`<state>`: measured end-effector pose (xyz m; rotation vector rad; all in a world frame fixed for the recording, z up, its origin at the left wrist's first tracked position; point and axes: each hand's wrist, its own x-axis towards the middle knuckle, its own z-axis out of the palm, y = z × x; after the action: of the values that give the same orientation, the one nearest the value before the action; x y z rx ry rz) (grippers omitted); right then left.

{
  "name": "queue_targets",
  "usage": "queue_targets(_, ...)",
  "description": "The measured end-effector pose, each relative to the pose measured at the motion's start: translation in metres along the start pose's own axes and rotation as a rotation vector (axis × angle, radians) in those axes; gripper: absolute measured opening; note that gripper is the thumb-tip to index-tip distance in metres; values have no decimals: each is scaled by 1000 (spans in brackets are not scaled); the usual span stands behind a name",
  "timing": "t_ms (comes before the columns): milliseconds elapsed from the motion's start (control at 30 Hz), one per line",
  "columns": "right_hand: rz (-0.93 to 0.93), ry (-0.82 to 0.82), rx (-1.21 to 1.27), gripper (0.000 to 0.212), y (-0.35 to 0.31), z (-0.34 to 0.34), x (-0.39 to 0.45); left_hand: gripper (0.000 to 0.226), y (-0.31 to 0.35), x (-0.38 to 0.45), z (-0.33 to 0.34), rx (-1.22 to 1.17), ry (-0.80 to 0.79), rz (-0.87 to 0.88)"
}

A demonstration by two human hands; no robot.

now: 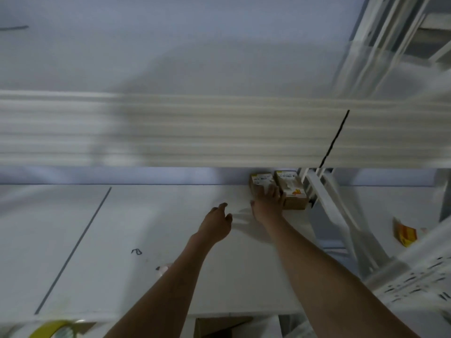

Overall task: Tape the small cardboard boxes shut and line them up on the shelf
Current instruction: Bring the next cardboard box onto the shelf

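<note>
Your right hand (268, 200) presses flat on the small brown cardboard box (261, 185), beside its twin (291, 191), on the white shelf board (146, 228); your left hand (217, 223) hovers relaxed, holding nothing.

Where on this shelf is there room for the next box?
Bare shelf runs left of the two cardboard boxes, past the left hand. It is crowded at the right: boxes against the upright, right hand on one.
</note>
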<state>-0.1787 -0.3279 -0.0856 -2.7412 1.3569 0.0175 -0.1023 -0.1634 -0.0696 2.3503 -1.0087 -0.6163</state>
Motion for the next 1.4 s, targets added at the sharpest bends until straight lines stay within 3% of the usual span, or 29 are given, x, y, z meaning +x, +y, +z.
queue_targets(133,-15,24,-13,63,-12,2,-24,50,0,-9,-7,-51,-6,-58)
queue_targets(267,-31,67,51,38,-24,-3,-59,50,0,-21,-18,-51,-8,-85)
queue_targets(500,-31,-45,115,72,-54,-6,-113,49,-9,-47,-41,-108,0,-151)
queue_targets(667,194,-136,599,60,-89,-40,-121,43,-33,-67,-66,-391,14,-288)
queue_targets(800,181,-189,1041,58,-128,-51,-139,38,-65,-90,-97,-770,-44,-407)
queue_targets(867,244,-297,1335,44,-154,-56,-152,37,-83,-105,-112,-906,-118,-420)
queue_targets(1000,294,-485,1572,33,-198,-56,-175,47,-117,-130,-139,-1033,-215,-360)
queue_targets(1100,322,-594,1616,28,-217,-51,-192,43,-152,-141,-154,-1039,-204,-340)
queue_targets(1200,321,-602,1595,32,-229,-43,-204,46,-179,-146,-161,-1068,-195,-381)
queue_targets(1333,282,-578,1365,29,-240,-29,-212,54,-192,-151,-164,-904,-74,-467)
queue_targets(1400,264,-414,1095,30,-238,-21,-213,60,-196,-152,-161,-826,-18,-498)
